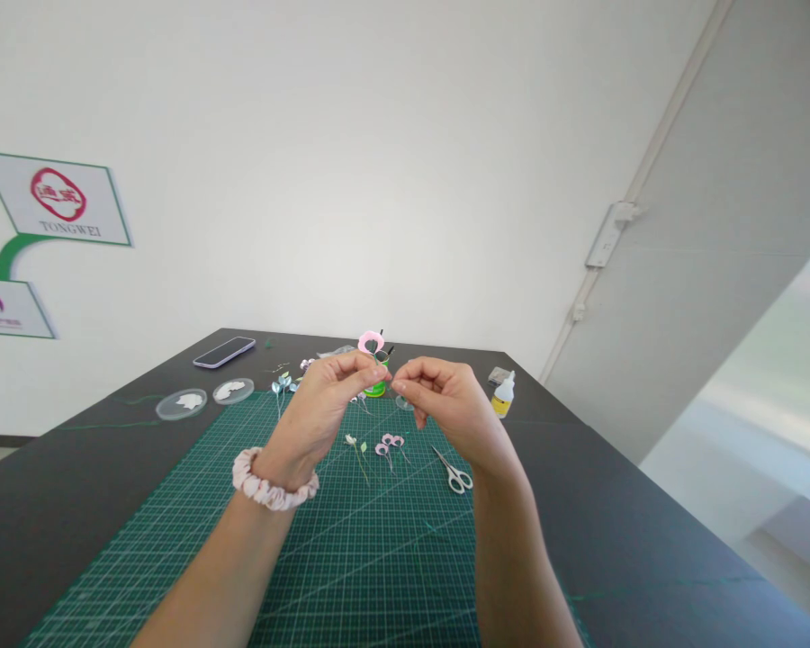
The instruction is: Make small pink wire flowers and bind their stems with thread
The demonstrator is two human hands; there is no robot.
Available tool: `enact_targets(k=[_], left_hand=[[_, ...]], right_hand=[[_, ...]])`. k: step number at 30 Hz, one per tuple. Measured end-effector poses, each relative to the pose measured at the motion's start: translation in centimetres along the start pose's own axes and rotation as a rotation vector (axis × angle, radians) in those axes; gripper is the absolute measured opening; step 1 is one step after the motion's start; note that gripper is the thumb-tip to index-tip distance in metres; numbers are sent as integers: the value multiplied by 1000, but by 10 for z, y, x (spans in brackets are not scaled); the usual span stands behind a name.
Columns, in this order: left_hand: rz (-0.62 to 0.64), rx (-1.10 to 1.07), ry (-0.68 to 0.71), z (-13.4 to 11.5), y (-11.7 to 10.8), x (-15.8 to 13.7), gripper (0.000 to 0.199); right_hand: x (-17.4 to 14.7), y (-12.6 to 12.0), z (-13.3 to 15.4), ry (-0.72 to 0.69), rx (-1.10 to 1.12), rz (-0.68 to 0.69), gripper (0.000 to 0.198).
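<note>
My left hand (pixel 328 396), with a pale scrunchie (pixel 270 486) round its wrist, is closed in a pinch. A pink flower (pixel 362 343) stands up from these fingertips on a thin stem. Close beside it, my right hand (pixel 445 405) is also pinched, its fingertips nearly meeting the left ones; whatever they hold is too small to make out. Both hands are raised above a green cutting mat (pixel 371 558). Below them on the mat lie small purple flowers (pixel 388 445), a white bud on a stem (pixel 351 441) and white-handled scissors (pixel 455 477).
Two clear dishes with white pieces (pixel 182 403) and a phone (pixel 224 352) are at the left of the dark table (pixel 621 522). Pale blue flowers (pixel 282 384) lie by the mat's far edge. Behind my hands is a green tin (pixel 375 390); a glue bottle (pixel 503 396) stands right.
</note>
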State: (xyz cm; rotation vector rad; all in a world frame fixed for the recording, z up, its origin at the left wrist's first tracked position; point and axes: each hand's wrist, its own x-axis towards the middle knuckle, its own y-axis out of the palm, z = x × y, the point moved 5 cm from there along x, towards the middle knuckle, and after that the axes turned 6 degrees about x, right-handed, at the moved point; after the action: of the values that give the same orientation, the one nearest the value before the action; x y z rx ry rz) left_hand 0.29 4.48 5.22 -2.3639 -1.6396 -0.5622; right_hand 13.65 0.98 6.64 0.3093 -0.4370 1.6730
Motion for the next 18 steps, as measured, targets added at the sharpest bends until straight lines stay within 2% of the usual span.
enact_targets(k=[18], left_hand=[[0, 5, 13, -2, 0, -1, 15]], right_hand=[[-1, 1, 0, 20, 7, 40, 13]])
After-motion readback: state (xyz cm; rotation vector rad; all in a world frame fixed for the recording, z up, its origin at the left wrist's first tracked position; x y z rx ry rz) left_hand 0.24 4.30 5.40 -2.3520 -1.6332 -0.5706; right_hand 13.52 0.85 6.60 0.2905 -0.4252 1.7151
